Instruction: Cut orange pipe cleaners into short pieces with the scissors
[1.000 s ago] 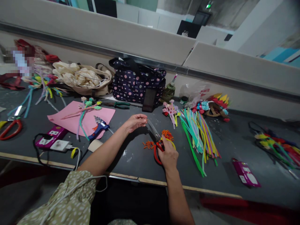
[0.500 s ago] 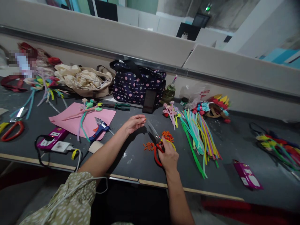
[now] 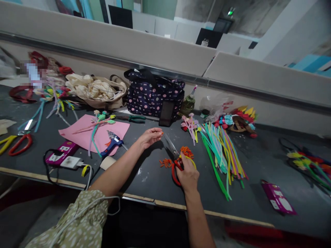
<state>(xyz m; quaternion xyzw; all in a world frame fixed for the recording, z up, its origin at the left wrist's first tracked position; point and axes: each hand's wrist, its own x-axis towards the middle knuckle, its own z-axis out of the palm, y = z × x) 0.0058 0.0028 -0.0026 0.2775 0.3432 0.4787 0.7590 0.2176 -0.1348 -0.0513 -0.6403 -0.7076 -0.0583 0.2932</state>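
Note:
My right hand (image 3: 188,174) grips red-handled scissors (image 3: 172,155), blades pointing up and left over the dark table (image 3: 258,165). My left hand (image 3: 149,136) pinches a short orange pipe-cleaner piece (image 3: 160,132) at its fingertips, just left of the blade tips. Small orange cut pieces (image 3: 165,162) lie on the table beside the scissors, and a curled orange cluster (image 3: 186,151) lies just above my right hand.
A bundle of coloured pipe cleaners (image 3: 222,151) lies to the right. A blue glue gun (image 3: 111,143) rests on pink paper (image 3: 85,132). A dotted bag (image 3: 153,94), a phone (image 3: 166,113), a power strip (image 3: 62,156) and pliers (image 3: 134,119) surround them. A purple packet (image 3: 278,198) lies right.
The view shifted slightly. My left hand now shows an orange piece at its fingertips; the scissors' blades have come closer together.

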